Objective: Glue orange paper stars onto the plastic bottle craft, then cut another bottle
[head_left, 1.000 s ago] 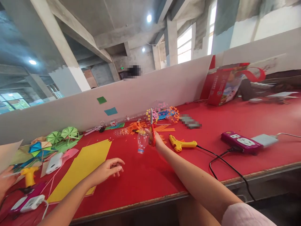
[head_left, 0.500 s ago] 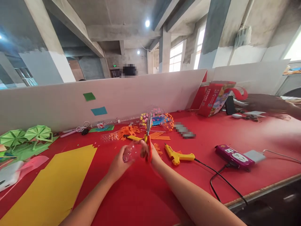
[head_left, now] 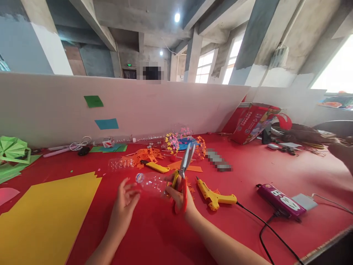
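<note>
My right hand (head_left: 180, 197) grips a pair of scissors (head_left: 186, 162), whose red handle hangs at the palm and whose blades point up, slightly apart. The same hand's fingers also pinch the right end of a clear plastic bottle (head_left: 153, 183), which lies sideways with its neck to the left. Just left of that neck, my left hand (head_left: 125, 200) holds nothing, its fingers apart and curled a little. A yellow utility knife (head_left: 157, 167) lies behind the bottle. To the right of my right hand rests a yellow glue gun (head_left: 213, 195).
Yellow paper sheets (head_left: 52, 217) cover the left of the red table (head_left: 143, 235). Orange paper scraps (head_left: 147, 156) and a star-covered clear piece (head_left: 172, 143) lie at the back. A purple power strip (head_left: 281, 200) with cords sits right; a person's arm (head_left: 342, 156) shows beyond.
My left hand has let go of the bottle and moved left. The bottle is now in my right hand's fingers beside the scissors. The view has shifted a little.
</note>
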Tool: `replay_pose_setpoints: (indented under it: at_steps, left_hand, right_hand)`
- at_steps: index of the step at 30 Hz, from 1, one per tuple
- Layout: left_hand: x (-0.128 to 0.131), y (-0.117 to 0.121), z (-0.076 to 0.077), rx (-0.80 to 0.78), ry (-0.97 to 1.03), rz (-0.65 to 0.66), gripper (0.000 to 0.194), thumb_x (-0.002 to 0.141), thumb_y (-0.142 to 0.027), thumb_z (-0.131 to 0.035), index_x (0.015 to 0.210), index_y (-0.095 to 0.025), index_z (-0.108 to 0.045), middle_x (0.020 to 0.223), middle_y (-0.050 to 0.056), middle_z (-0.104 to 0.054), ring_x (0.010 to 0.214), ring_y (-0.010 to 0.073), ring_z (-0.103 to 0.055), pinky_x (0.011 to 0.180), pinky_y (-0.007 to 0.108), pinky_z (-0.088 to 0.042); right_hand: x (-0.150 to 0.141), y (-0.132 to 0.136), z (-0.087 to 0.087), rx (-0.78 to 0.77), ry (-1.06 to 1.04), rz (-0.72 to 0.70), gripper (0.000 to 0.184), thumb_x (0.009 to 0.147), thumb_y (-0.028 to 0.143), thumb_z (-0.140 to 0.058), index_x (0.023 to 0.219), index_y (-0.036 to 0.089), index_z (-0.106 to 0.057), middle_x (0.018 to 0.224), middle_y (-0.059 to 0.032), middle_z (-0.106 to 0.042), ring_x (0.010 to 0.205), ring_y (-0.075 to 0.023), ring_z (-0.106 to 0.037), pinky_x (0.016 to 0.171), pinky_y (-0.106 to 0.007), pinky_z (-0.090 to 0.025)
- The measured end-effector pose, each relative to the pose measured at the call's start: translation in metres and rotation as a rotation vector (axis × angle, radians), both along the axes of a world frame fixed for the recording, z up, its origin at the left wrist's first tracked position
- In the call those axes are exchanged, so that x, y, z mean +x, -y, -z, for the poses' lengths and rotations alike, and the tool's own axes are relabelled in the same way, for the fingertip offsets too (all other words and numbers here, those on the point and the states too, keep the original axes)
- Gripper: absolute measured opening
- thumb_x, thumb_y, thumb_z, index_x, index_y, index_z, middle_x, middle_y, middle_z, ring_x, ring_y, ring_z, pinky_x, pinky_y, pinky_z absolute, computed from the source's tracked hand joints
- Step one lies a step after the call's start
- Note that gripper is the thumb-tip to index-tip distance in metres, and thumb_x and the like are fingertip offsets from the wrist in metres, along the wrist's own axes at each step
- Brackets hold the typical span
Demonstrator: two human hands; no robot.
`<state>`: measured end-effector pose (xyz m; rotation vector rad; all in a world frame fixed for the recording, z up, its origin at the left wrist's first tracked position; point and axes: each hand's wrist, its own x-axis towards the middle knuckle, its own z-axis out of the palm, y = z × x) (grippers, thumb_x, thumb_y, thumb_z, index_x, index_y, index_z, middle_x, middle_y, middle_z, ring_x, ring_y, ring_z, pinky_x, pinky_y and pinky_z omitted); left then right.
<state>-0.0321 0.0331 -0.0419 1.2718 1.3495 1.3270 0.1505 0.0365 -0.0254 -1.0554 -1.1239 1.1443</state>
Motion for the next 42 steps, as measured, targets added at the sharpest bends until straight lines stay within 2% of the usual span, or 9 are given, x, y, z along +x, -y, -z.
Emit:
replay_pose_setpoints:
  at_steps: [2,4,6,12,16,21,27,35,42]
  left_hand:
    - [0.008,0.009,-0.007,-0.201,0.279,0.155,0.056,0.079,-0.051,-0.057,0.123,-0.021,-0.041,0.114,0.011,-0.061,0.098,0.0267,-0.066,0.091,0.045,-0.051]
    - [0.017,0.018,-0.016,-0.279,0.516,0.316,0.045,0.081,-0.052,-0.055,0.111,-0.019,-0.05,0.111,0.012,-0.066,0.105,0.0281,-0.064,0.094,0.044,-0.05]
    - [0.022,0.023,-0.023,-0.329,0.664,0.374,0.04,0.084,-0.051,-0.055,0.107,-0.018,-0.056,0.114,0.011,-0.067,0.111,0.0266,-0.062,0.1,0.041,-0.046]
    - [0.014,0.015,-0.028,-0.371,0.795,0.397,0.026,0.085,-0.034,-0.056,0.101,-0.015,-0.063,0.092,0.008,-0.072,0.092,0.025,-0.068,0.091,0.04,-0.048]
    - [0.007,0.005,-0.037,-0.139,0.775,0.317,0.051,0.075,-0.017,-0.06,0.125,-0.021,-0.052,0.091,0.003,-0.071,0.084,0.0199,-0.068,0.085,0.036,-0.049]
    - [0.01,-0.007,-0.05,-0.083,0.768,0.208,0.052,0.076,-0.027,-0.066,0.126,-0.023,-0.051,0.088,0.002,-0.068,0.072,0.0177,-0.065,0.074,0.032,-0.05]
    - [0.0,-0.013,-0.03,-0.114,0.788,0.084,0.03,0.077,-0.03,-0.068,0.103,-0.019,-0.058,0.081,0.002,-0.067,0.076,0.0178,-0.065,0.075,0.03,-0.049]
    - [-0.002,-0.016,-0.013,-0.094,0.787,0.053,0.031,0.076,-0.039,-0.07,0.101,-0.022,-0.062,0.088,0.005,-0.068,0.091,0.021,-0.065,0.082,0.032,-0.046]
    - [0.001,-0.016,-0.009,-0.065,0.832,0.098,0.036,0.072,-0.039,-0.074,0.101,-0.021,-0.063,0.092,0.006,-0.068,0.096,0.0235,-0.063,0.09,0.038,-0.044]
  right_hand:
    - [0.0,0.001,0.001,0.015,0.015,0.006,0.02,0.07,0.03,-0.055,0.088,0.024,-0.047,0.063,0.0025,-0.053,0.057,-0.0178,-0.052,0.057,-0.031,-0.042]
    - [0.0,0.003,0.001,0.02,0.044,-0.012,0.022,0.07,0.03,-0.055,0.089,0.023,-0.047,0.062,0.0036,-0.05,0.057,-0.0168,-0.05,0.058,-0.03,-0.041]
    - [0.0,0.007,-0.001,0.021,0.086,-0.053,0.022,0.07,0.028,-0.057,0.089,0.023,-0.049,0.063,0.0036,-0.05,0.057,-0.0156,-0.047,0.057,-0.029,-0.038]
    - [0.001,0.016,-0.012,0.059,0.201,-0.212,0.026,0.071,0.039,-0.064,0.087,0.022,-0.051,0.072,0.0023,-0.053,0.06,-0.0144,-0.048,0.061,-0.029,-0.041]
    - [0.007,0.012,-0.019,0.1,0.307,-0.195,0.03,0.069,0.043,-0.067,0.081,0.02,-0.052,0.068,0.0035,-0.048,0.062,-0.0129,-0.044,0.059,-0.026,-0.037]
    - [0.009,0.007,-0.035,0.076,0.389,-0.221,0.035,0.074,0.052,-0.059,0.075,0.021,-0.044,0.062,0.0055,-0.04,0.057,-0.0113,-0.038,0.051,-0.024,-0.031]
    - [0.0,-0.001,-0.046,0.056,0.501,-0.305,0.035,0.071,0.051,-0.062,0.072,0.021,-0.046,0.065,0.0053,-0.041,0.059,-0.0112,-0.038,0.053,-0.024,-0.031]
    - [0.003,-0.001,-0.013,0.056,0.643,-0.257,0.037,0.072,0.053,-0.055,0.063,0.02,-0.04,0.062,0.0051,-0.032,0.06,-0.0115,-0.03,0.055,-0.025,-0.023]
    - [0.0,0.01,-0.011,0.038,0.705,-0.288,0.03,0.075,0.043,-0.055,0.064,0.021,-0.038,0.061,0.0047,-0.032,0.059,-0.0123,-0.03,0.054,-0.027,-0.023]
